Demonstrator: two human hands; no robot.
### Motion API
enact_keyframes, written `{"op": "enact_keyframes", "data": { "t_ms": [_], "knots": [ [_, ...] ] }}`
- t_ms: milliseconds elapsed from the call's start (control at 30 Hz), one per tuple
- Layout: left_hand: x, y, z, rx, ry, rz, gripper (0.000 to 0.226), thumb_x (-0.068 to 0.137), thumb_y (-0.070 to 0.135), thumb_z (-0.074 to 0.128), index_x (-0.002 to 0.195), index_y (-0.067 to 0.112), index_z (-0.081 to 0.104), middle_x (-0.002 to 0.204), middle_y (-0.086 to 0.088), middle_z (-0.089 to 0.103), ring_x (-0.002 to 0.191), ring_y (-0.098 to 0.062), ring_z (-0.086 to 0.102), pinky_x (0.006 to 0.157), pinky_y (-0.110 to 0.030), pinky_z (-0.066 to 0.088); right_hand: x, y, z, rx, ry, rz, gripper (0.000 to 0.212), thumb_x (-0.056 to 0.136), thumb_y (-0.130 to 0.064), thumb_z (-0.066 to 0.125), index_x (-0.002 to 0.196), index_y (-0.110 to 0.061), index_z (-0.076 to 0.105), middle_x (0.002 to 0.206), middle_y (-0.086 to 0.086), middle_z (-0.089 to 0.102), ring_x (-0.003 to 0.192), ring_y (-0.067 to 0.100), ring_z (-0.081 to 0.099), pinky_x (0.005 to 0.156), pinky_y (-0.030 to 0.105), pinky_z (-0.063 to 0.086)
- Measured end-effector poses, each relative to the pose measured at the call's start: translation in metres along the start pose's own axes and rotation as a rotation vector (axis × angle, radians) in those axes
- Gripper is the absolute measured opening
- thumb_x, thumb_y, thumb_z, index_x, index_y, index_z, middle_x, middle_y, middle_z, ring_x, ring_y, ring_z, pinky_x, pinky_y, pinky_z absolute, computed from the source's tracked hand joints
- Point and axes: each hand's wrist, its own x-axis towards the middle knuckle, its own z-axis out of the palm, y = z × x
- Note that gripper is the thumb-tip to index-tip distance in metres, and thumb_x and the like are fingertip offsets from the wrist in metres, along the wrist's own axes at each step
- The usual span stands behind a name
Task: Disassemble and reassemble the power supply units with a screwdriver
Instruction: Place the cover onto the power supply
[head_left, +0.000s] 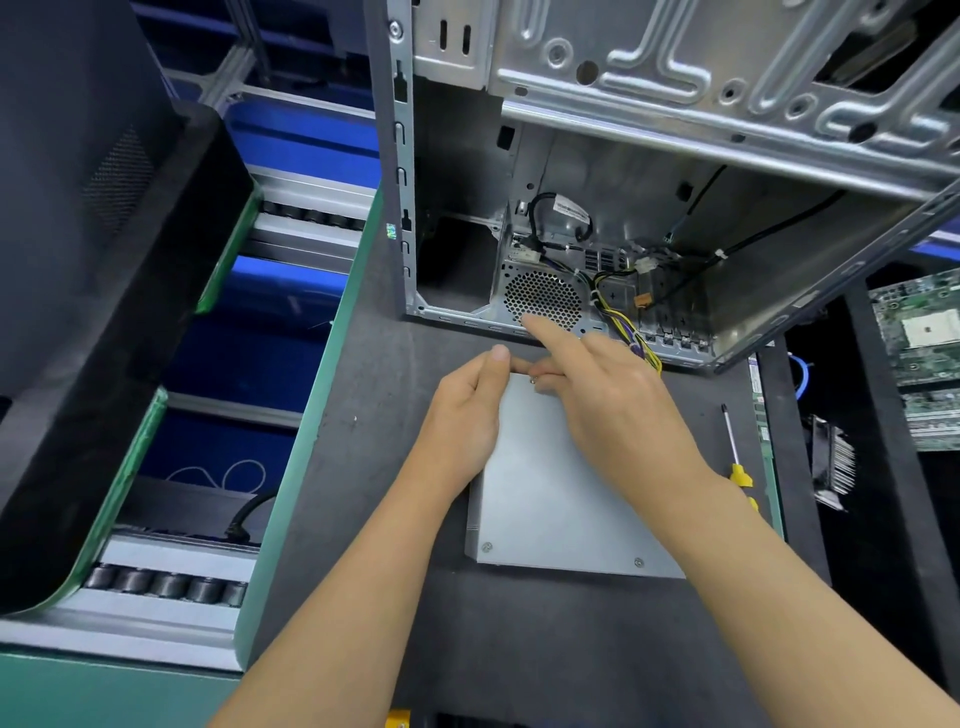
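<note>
1. Head view, general: a grey power supply unit (550, 493) lies flat on the dark work mat (363, 467), cover uppermost, its long axis running roughly from 6 to 12 o'clock. An open computer case (649, 208) stands just beyond its far end, at 12 o'clock.

2. Head view, left hand (467, 410): it holds the unit's far left corner, thumb extended along the top edge, fingers curled round the side. Judged to be steadying the unit.

3. Head view, right hand (618, 410): index finger extended toward the case; the other fingers are curled near a small screw (532, 380) at the far corner of the cover. Whether the screw is pinched or merely touched cannot be told.

4. Head view, fasteners: two further screws (487, 546) sit seated in the near corners of the cover, at 6 o'clock from the hands.

5. Head view, tool: the screwdriver (735, 452), yellow-handled, lies on the mat untouched, at 3 o'clock from the right hand, shaft pointing to 12 o'clock, parallel to the unit.

6. Judgement: the right hand is the nearer to the tool; the far-corner screw appears to be the step in hand.
</note>
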Motion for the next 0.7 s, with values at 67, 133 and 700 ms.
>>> {"op": "enact_keyframes", "data": {
  "t_ms": [67, 133, 700],
  "knots": [
    [0.000, 0.000, 0.000, -0.022, -0.006, 0.003, 0.042, 0.102, 0.048, 0.039, 0.092, 0.032, 0.076, 0.097, 0.007, 0.076, 0.098, -0.014, 0.068, 0.090, -0.035, 0.052, 0.000, 0.000, -0.002, 0.030, -0.017, 0.023, 0.061, 0.083, 0.010, 0.068, 0.139, -0.011, 0.054, 0.087, 0.005, 0.070, 0.082, 0.026, 0.059, 0.068, 0.043, 0.053],
    [0.000, 0.001, 0.000, -0.044, -0.011, 0.006, 0.040, 0.103, 0.045, 0.041, 0.090, 0.032, 0.076, 0.095, 0.007, 0.076, 0.091, -0.007, 0.068, 0.080, -0.022, 0.052, 0.000, 0.000, -0.005, 0.085, -0.048, 0.057, 0.061, 0.085, 0.010, 0.065, 0.141, -0.011, 0.052, 0.094, 0.003, 0.072, 0.089, 0.026, 0.060, 0.073, 0.044, 0.052],
    [0.000, 0.007, -0.004, 0.094, 0.030, 0.131, 0.022, 0.091, 0.018, 0.071, 0.083, 0.037, 0.078, 0.089, 0.016, 0.075, 0.079, 0.002, 0.067, 0.062, -0.012, 0.049, -0.167, 0.083, -0.050, 0.094, -0.373, 1.275, 0.054, 0.075, -0.050, 0.080, 0.103, -0.016, 0.050, 0.102, 0.006, 0.056, 0.095, 0.025, 0.054, 0.077, 0.032, 0.040]
  ]
}}
